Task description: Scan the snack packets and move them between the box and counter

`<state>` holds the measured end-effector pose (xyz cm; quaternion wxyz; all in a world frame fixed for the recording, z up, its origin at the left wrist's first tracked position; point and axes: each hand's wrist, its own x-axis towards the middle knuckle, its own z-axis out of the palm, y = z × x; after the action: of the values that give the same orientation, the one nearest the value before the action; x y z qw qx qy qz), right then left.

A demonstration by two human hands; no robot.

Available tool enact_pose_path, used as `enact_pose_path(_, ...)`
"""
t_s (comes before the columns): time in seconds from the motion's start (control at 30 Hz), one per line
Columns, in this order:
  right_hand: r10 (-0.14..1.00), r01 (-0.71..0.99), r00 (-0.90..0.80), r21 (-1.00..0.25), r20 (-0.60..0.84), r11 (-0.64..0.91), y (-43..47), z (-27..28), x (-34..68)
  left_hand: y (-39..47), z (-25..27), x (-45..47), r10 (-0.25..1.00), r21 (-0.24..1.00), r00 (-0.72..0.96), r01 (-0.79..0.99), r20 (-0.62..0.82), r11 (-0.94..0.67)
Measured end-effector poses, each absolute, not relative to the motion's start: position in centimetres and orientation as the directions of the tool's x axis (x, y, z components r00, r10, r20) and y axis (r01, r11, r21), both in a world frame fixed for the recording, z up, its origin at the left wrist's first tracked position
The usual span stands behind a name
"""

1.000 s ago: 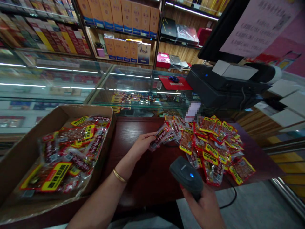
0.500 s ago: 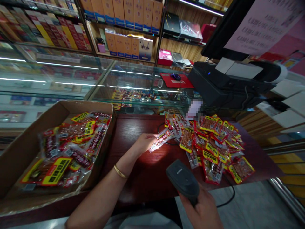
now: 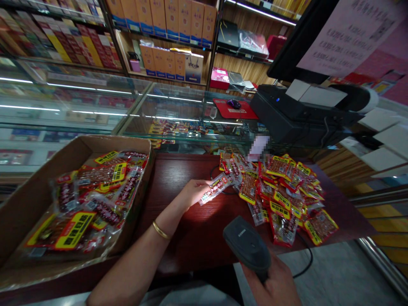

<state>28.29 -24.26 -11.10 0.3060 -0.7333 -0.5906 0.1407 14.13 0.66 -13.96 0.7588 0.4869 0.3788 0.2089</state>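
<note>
Over the dark wooden counter [image 3: 168, 178], my left hand [image 3: 195, 192] pinches one end of a narrow snack packet [image 3: 216, 188]. Light from the scanner falls on that packet. My right hand [image 3: 270, 280] is wrapped round a black barcode scanner [image 3: 247, 244], its head aimed toward the packet; the fingers beneath the handle are partly hidden. Just right of the held packet lies a heap of red and yellow snack packets [image 3: 280, 187]. To my left stands an open cardboard box [image 3: 15, 212] with several similar snack packets [image 3: 105, 182] inside.
Behind the counter runs a glass display case [image 3: 178, 106], with a red mouse pad [image 3: 223, 109] and a mouse [image 3: 233, 103] on top. A black monitor [image 3: 287, 63] and a dark machine [image 3: 280, 114] stand at the back right. The scanner's cable [image 3: 307, 263] hangs near the counter's front edge.
The scanner in my right hand has shifted very slightly right and down. The packet in my left hand stays in nearly the same place.
</note>
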Motion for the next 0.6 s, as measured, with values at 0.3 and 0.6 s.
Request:
enact_pose_path(0.3, 0.955, 0.768, 0.264, -0.629, 0.137, -0.122, -23.3, -12.2, 27.8, -0.2, -13.5, 14.5, 0.653, 0.888, 0.627, 0.149, -0.426, 0.436)
enact_pose_path(0.6, 0.944, 0.757, 0.297, -0.638, 0.145, -0.14, -23.0, -12.3, 27.7, -0.5, -13.8, 14.7, 0.651, 0.891, 0.631, 0.157, -0.422, 0.426)
